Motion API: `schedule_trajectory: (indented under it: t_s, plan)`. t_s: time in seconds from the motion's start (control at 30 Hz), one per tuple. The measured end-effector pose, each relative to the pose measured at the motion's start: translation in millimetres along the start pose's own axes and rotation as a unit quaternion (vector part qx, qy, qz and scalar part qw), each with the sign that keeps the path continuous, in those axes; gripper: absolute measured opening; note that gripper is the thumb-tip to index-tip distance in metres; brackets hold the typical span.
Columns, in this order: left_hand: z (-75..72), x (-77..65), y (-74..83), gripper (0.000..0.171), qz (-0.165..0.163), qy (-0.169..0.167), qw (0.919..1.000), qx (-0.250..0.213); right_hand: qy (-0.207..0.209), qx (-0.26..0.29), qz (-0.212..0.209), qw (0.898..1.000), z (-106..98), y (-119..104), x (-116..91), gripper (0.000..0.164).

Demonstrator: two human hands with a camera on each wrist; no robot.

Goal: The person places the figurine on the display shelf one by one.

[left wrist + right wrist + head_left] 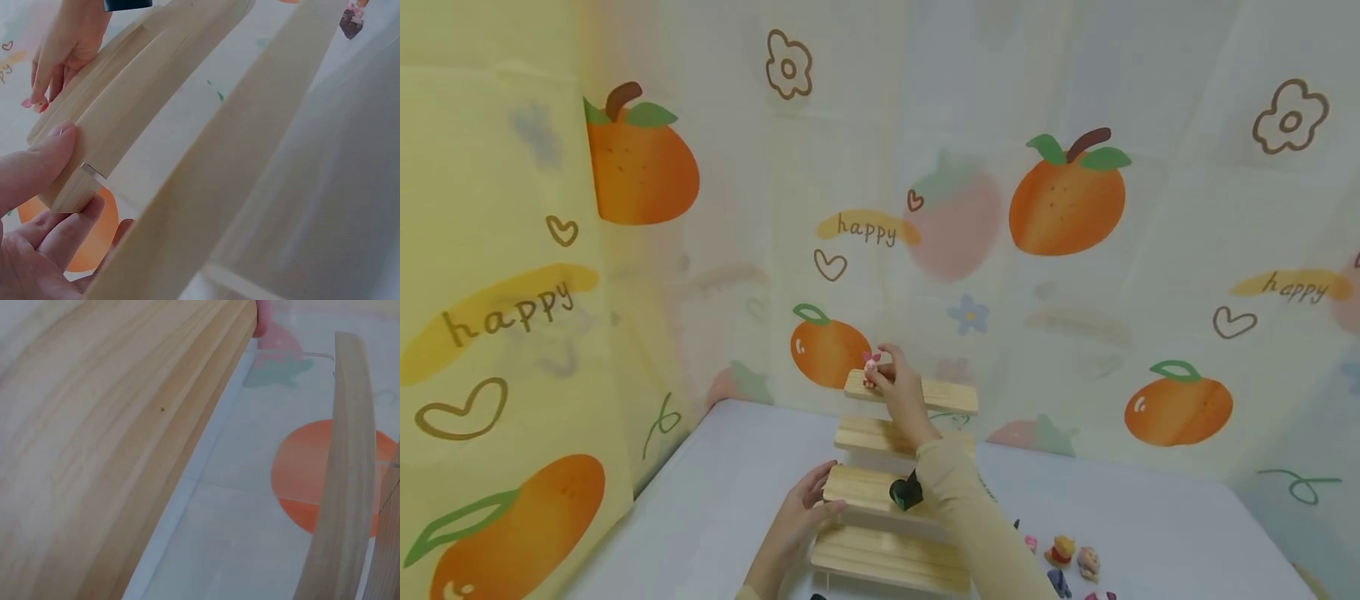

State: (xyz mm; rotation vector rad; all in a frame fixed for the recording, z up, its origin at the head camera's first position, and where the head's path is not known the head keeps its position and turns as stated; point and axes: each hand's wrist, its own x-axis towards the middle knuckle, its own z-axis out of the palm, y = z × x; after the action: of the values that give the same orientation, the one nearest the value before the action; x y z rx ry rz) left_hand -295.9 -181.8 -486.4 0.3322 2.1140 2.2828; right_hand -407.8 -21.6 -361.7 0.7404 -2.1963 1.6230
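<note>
A wooden display rack [887,554] with stepped boards stands on the white table. At the left end of its top board, my right hand [904,393] pinches a small pink pig figurine [870,371] between thumb and fingers. My left hand [799,512] grips the left end of a lower board; the left wrist view shows the thumb [47,156] on the upper face and fingers [62,240] underneath. In the right wrist view, a wooden board [125,437] fills the left side, and the right hand's fingers and the figurine are out of sight.
Right of the rack, several small figurines lie on the table, among them a yellow bear in red [1061,552], a pinkish one [1088,563] and a grey-blue one [1059,582]. A fruit-printed cloth [955,100] hangs behind and on the left.
</note>
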Motion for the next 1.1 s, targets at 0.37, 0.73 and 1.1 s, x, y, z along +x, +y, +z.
schedule_trajectory:
  t_s: [0.37,0.73,1.1]
  plan:
    - [1.0,0.7,-1.7,0.066,0.005,-0.012,0.9999,-0.007,-0.018,-0.052,0.018,0.998,-6.1,-1.9,-0.9,0.055]
    - [1.1,-2.2,2.3,0.066,-0.003,0.008,1.0000,-0.001,-0.018,-0.046,0.028,0.998,-1.0,-4.8,1.3,0.057]
    - [-0.4,-0.1,1.5,0.066,-0.001,0.006,0.9999,0.014,-0.008,-0.017,0.075,0.997,-0.6,-5.7,4.3,0.063]
